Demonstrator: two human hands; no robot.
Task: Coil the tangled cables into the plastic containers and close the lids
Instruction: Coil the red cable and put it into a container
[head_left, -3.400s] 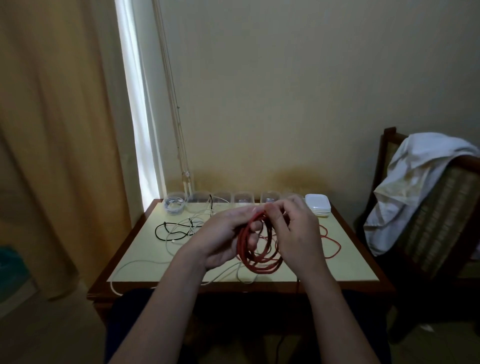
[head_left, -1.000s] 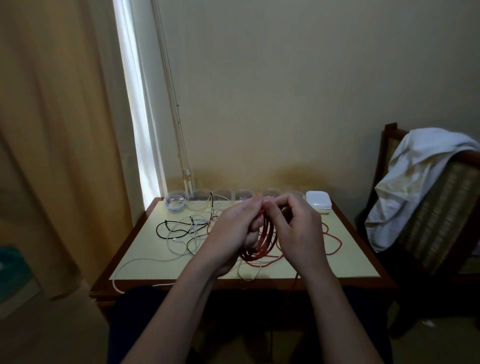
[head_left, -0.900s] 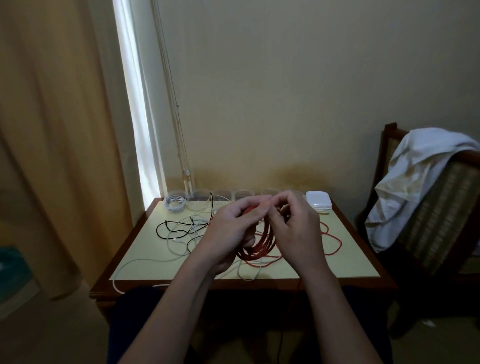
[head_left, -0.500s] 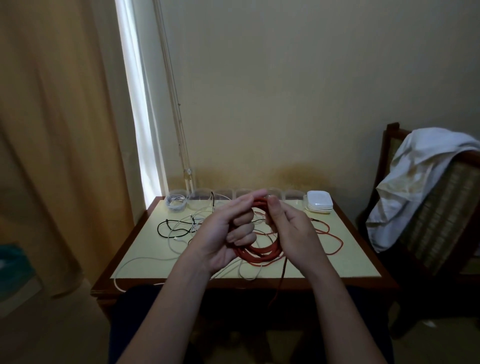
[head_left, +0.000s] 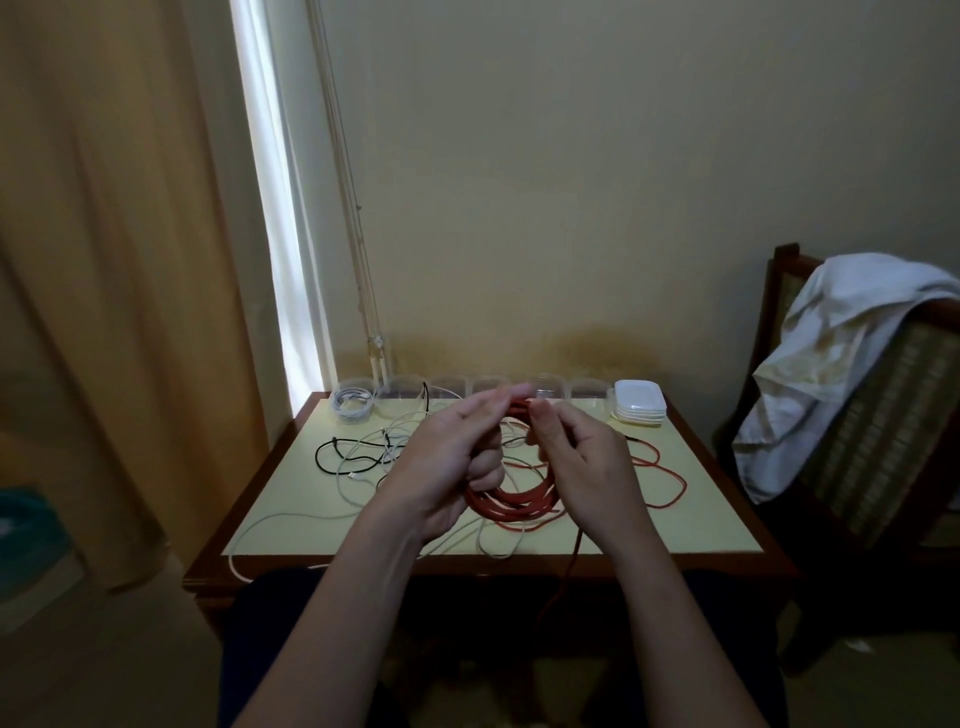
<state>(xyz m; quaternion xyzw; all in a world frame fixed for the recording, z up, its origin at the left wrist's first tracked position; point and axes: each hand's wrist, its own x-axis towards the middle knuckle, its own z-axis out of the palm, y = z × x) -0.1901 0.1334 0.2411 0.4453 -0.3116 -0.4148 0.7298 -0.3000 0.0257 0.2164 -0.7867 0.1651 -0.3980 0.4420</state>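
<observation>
- Under left hand (head_left: 447, 467) and right hand (head_left: 592, 467): yellow-topped table (head_left: 291, 499)
- Beyond them: clear containers (head_left: 395, 402), stacked white lids (head_left: 640, 410)
- Gripping red cable coil (head_left: 514, 501) with the left, pinching its top strand with the right

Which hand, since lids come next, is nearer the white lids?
Right. The right hand is just left of the lids, nearer the camera; the left hand is farther left, past the red cable.
</observation>
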